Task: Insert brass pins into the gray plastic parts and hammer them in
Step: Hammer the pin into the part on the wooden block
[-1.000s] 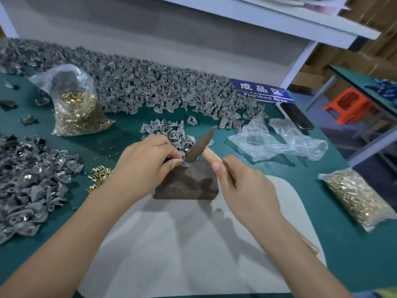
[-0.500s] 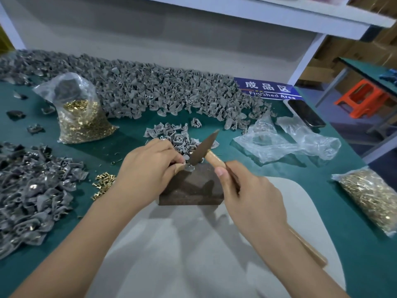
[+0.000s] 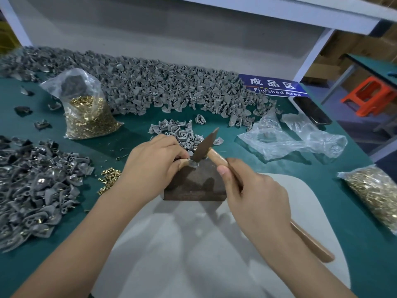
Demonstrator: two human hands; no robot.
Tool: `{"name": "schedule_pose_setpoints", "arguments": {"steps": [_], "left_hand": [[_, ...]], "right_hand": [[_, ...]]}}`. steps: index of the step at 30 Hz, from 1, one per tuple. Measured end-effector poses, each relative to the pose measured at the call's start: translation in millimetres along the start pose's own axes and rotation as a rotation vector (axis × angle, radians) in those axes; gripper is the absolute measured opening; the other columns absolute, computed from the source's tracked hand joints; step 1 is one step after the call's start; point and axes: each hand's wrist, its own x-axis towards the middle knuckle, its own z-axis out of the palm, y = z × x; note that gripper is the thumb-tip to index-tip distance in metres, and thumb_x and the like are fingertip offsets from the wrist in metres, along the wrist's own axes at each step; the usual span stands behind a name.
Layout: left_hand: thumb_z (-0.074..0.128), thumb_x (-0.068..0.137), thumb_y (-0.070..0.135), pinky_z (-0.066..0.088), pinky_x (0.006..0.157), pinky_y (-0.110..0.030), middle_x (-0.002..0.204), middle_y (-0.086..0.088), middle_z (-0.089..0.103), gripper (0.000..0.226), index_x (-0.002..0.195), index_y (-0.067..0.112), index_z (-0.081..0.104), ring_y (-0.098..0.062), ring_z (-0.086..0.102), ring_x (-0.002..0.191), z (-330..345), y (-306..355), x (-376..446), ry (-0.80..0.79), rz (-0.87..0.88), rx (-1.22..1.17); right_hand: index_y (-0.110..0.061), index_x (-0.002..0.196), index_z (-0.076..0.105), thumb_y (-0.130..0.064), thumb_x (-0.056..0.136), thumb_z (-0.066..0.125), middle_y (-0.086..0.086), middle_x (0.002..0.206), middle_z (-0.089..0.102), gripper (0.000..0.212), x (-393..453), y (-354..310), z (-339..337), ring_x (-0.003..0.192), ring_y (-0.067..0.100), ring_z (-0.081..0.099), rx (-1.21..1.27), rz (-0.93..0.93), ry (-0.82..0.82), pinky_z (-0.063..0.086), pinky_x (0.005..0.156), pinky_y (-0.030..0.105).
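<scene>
While the left hand (image 3: 150,162) pinches a small gray plastic part (image 3: 191,163) against the far edge of a dark block (image 3: 194,183), its thumb and fingers curled close round it, the right hand (image 3: 255,196) has its grip wrapped round the wooden handle of a hammer (image 3: 216,158). The hammer's dark head (image 3: 205,145) tilts up and away, its lower end right at the part; whether a brass pin sits under it is hard to tell, since the fingers and the head cover that spot. The block stands on a pale mat (image 3: 214,244) laid on the green bench (image 3: 354,233). Just behind the block lies a small heap of gray parts (image 3: 178,131), and a long bank of the same parts (image 3: 150,87) runs along the back. Another pile (image 3: 32,186) sits at the left, with loose brass pins (image 3: 108,178) beside it, near the left wrist. One clear bag of pins (image 3: 88,112) stands behind that, a second bag (image 3: 373,190) lies at the right, and crumpled clear plastic (image 3: 290,138) rests before a blue sign (image 3: 272,86).
</scene>
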Motion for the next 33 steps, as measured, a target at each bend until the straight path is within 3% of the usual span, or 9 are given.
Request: {"name": "schedule_pose_setpoints", "arguments": {"steps": [2,6,9,14,18,21,25,29,33], "left_hand": [[0.067,0.093,0.038,0.039,0.075,-0.028,0.098,0.013,0.064,0.014,0.101,0.030,0.076,-0.014,0.057,0.105,0,0,0,0.004,-0.003,-0.004],[0.068,0.093,0.038,0.039,0.074,-0.028,0.099,0.012,0.065,0.015,0.102,0.029,0.076,-0.014,0.058,0.104,0,-1,0,0.013,0.002,0.003],[0.065,0.093,0.040,0.036,0.073,-0.026,0.099,0.013,0.065,0.017,0.101,0.031,0.076,-0.012,0.057,0.104,0,-1,0,0.015,0.000,-0.005],[0.070,0.092,0.037,0.038,0.072,-0.027,0.096,0.012,0.066,0.013,0.100,0.029,0.077,-0.014,0.059,0.101,-1,-1,-1,0.029,0.005,-0.012],[0.070,0.092,0.037,0.039,0.071,-0.027,0.095,0.013,0.066,0.011,0.098,0.030,0.076,-0.014,0.059,0.099,-1,-1,-1,0.026,0.007,-0.017],[0.070,0.091,0.036,0.036,0.071,-0.025,0.095,0.013,0.066,0.012,0.097,0.028,0.077,-0.015,0.059,0.099,-1,-1,-1,0.038,0.011,-0.016],[0.068,0.092,0.038,0.036,0.071,-0.025,0.096,0.014,0.065,0.013,0.097,0.030,0.077,-0.013,0.057,0.100,0,-2,0,0.032,0.004,-0.019],[0.070,0.091,0.035,0.037,0.071,-0.026,0.096,0.013,0.066,0.012,0.098,0.029,0.076,-0.015,0.057,0.100,0,-2,0,0.033,0.001,-0.021],[0.068,0.092,0.038,0.037,0.071,-0.026,0.096,0.015,0.065,0.013,0.099,0.031,0.077,-0.012,0.056,0.100,0,-3,0,0.026,-0.011,-0.026]], "right_hand": [[-0.037,0.109,0.058,-0.061,0.103,0.030,-0.007,0.058,0.055,0.038,-2,-2,0,0.053,0.031,0.058,0.037,0.019,0.049,0.041,0.044,0.035],[-0.037,0.106,0.055,-0.062,0.104,0.026,-0.010,0.057,0.044,0.038,-5,-4,-5,0.057,0.031,0.058,-0.012,-0.001,-0.038,0.036,0.046,0.034],[-0.037,0.107,0.057,-0.061,0.103,0.029,-0.013,0.055,0.038,0.036,-3,-4,-10,0.052,0.030,0.055,0.051,0.051,0.069,0.035,0.046,0.033],[-0.038,0.106,0.050,-0.069,0.097,0.013,-0.007,0.059,0.050,0.049,0,-4,-10,0.061,0.032,0.057,-0.023,0.019,-0.114,0.042,0.052,0.037],[-0.038,0.110,0.054,-0.064,0.102,0.026,-0.010,0.057,0.046,0.040,-1,-4,-9,0.056,0.031,0.056,0.094,0.055,0.004,0.040,0.048,0.036],[-0.038,0.109,0.055,-0.066,0.100,0.028,-0.009,0.060,0.054,0.040,-2,-3,-8,0.060,0.029,0.058,0.065,0.008,-0.073,0.043,0.050,0.036],[-0.041,0.115,0.057,-0.063,0.101,0.031,-0.009,0.060,0.057,0.038,0,3,-8,0.052,0.022,0.052,0.202,0.067,0.064,0.033,0.045,0.030],[-0.042,0.113,0.054,-0.066,0.099,0.030,-0.008,0.060,0.055,0.037,6,2,-7,0.062,0.028,0.057,0.078,0.000,-0.121,0.040,0.051,0.034],[-0.043,0.114,0.057,-0.066,0.101,0.031,-0.011,0.058,0.053,0.037,10,4,-7,0.054,0.022,0.050,0.150,0.046,-0.017,0.038,0.047,0.029]]}}
